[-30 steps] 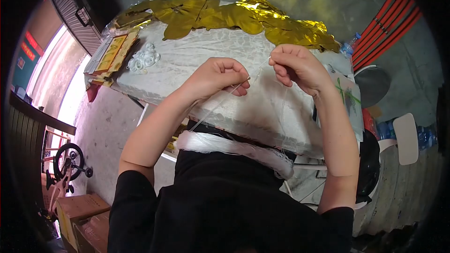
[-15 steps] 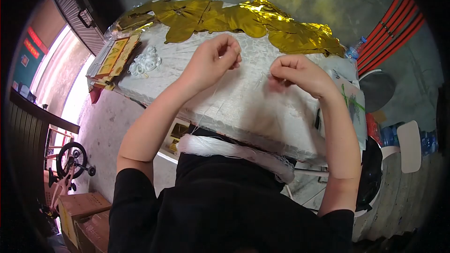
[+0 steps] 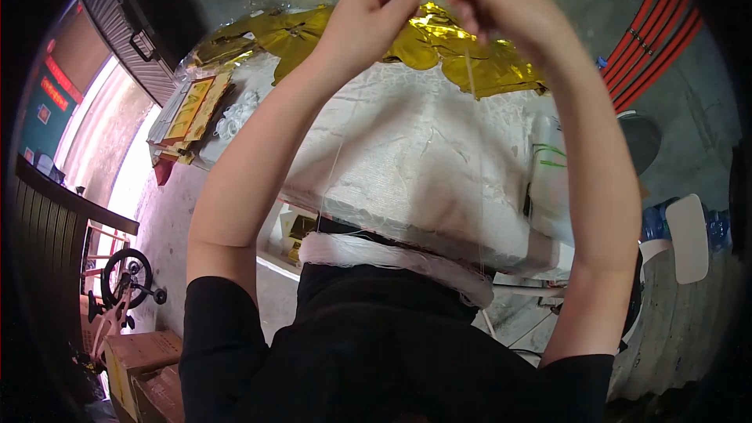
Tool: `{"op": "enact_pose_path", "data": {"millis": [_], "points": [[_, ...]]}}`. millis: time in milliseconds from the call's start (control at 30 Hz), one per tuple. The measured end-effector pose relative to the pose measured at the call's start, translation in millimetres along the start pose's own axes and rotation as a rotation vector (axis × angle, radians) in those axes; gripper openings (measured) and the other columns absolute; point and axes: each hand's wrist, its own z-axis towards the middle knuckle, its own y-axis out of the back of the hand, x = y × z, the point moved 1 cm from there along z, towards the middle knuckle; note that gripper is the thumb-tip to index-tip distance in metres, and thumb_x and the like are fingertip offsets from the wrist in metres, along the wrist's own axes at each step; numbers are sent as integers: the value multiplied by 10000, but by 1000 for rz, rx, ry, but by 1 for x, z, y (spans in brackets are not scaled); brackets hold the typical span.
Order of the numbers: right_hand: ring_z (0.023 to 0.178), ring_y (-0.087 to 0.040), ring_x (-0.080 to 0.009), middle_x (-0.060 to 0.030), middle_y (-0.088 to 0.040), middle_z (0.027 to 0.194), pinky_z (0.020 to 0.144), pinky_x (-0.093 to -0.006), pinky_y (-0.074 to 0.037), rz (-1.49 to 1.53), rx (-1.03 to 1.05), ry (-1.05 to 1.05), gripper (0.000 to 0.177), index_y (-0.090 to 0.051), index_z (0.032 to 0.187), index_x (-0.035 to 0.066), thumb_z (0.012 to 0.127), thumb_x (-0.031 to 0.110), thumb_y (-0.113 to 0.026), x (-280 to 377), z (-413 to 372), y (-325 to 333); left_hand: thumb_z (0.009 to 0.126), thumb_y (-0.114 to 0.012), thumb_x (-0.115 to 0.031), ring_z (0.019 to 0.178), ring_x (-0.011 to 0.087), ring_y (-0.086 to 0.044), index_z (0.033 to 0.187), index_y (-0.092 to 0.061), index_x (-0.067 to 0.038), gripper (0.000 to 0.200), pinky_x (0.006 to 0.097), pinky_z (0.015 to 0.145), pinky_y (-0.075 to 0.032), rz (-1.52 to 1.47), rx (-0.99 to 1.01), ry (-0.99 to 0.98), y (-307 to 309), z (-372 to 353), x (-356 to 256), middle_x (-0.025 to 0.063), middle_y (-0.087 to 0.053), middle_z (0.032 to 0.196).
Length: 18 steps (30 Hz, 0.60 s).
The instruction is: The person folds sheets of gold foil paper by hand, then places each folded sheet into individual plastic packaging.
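My left hand (image 3: 376,16) is raised over the far side of the table, thumb and fingers pinched on a thin white thread (image 3: 335,164). Close beside it, my right hand (image 3: 501,4) is also closed, slightly smeared by motion, and a faint strand hangs below it. The strands run down towards a thick skein of white thread (image 3: 376,254) lying across my lap at the table's near edge. Beyond and below the hands, shiny gold foil sheets (image 3: 305,35) are spread along the far edge. The fingertips' exact hold is too fine to see.
A white-covered table (image 3: 392,149) stands before me. On its left lie small white thread bundles (image 3: 237,116) and a yellow-and-red packet (image 3: 189,110). A clear plastic package with green ties (image 3: 550,155) is at right. Cardboard boxes (image 3: 145,352) stand lower left; red pipes (image 3: 654,35) run upper right.
Both hands have moved up and away from me, past the table's middle to above the gold foil, and closer together. The strands from the skein now stretch longer.
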Motion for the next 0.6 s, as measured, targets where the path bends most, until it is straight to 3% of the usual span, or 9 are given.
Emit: {"op": "enact_pose_path", "data": {"millis": [133, 233, 367, 400, 433, 467, 500, 533, 600], "points": [[596, -541, -144, -37, -546, 649, 584, -268, -465, -63, -297, 134, 198, -570, 753, 32, 886, 125, -456, 64, 1, -2, 954, -412, -333, 1023, 187, -557, 1213, -386, -46, 388, 316, 910, -447, -579, 250, 156, -28, 25, -33, 67, -579, 1031], [573, -534, -151, -48, -540, 626, 561, -278, -467, 68, -322, 356, 202, -556, 726, 33, 873, 129, -458, 69, 12, 43, 969, -377, -269, 588, 118, -494, 1006, -516, -53, 260, 273, 646, -477, -919, 467, 271, -45, 23, -47, -4, -475, 683], [594, -523, -81, -4, -563, 722, 516, -216, -398, 46, -630, 336, 192, -556, 815, 69, 906, 226, -491, 37, -44, 134, 961, -402, -249, 491, 66, -271, 814, -477, -102, 222, 228, 507, -329, -895, 461, 532, -18, 12, -28, -72, -267, 577], [607, -520, -45, 19, -571, 769, 497, -188, -368, 20, -711, 303, 207, -555, 863, 85, 924, 275, -501, 24, -62, 157, 955, -416, -250, 487, 54, -260, 768, -465, -126, 230, 223, 492, -274, -883, 482, 518, -1, 14, -8, -83, -251, 570], [606, -492, -36, 36, -543, 760, 486, -185, -343, -44, -661, 191, 206, -542, 862, 91, 925, 283, -503, 10, -84, 171, 950, -423, -263, 482, 52, -235, 730, -444, -141, 252, 221, 484, -254, -873, 654, 194, 15, 17, 21, -88, -219, 565], [604, -465, -26, 53, -514, 751, 475, -182, -317, -107, -607, 80, 206, -528, 861, 98, 926, 292, -506, -6, -109, 179, 944, -435, -275, 486, 53, -228, 721, -440, -144, 258, 219, 486, -248, -872, 451, 545, 31, 8, 14, -87, -212, 568], [569, -421, -21, 63, -463, 707, 461, -179, -291, -188, -613, -21, 209, -520, 845, 105, 930, 295, -497, -19, -130, 187, 939, -445, -278, 490, 54, -231, 720, -440, -143, 258, 217, 497, -254, -1044, 911, 166, 48, 23, 56, -87, -208, 568], [534, -378, -15, 74, -413, 663, 447, -176, -265, -268, -617, -120, 214, -512, 829, 113, 934, 298, -487, -31, -149, 190, 939, -447, -273, 505, 57, -249, 733, -452, -135, 247, 216, 511, -261, -1009, 450, 618, 68, 9, 55, -85, -226, 576], [498, -326, -8, 85, -333, 614, 428, -174, -222, -325, -556, -213, 229, -489, 796, 131, 939, 308, -468, -40, -184, 177, 942, -444, -269, 518, 59, -269, 750, -466, -124, 242, 214, 523, -269, -846, 244, 582, 88, -5, 39, -78, -253, 590]]}}
